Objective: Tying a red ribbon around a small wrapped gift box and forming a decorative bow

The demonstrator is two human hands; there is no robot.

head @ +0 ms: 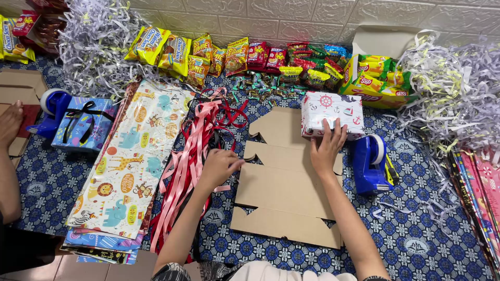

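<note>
Reaching into the ribbons [195, 143] at centre frame, your left hand [219, 165] has its fingers curled loosely over the pink strands; whether any strand is actually pinched, you cannot tell. Your right hand [327, 148] lies with spread fingers on the wrapped box [332, 114], which sits at the upper edge of the flat cardboard [284, 192]. Judged step: picking a ribbon for the box. Freeing one strand from the tangle would need a single-strand pinch. Blue tape dispenser [371, 164] stands just right of your wrist. Wrapping paper [130, 161] lies left; snack packets [250, 57] line the top; another person's hand [9, 122] rests far left.
</note>
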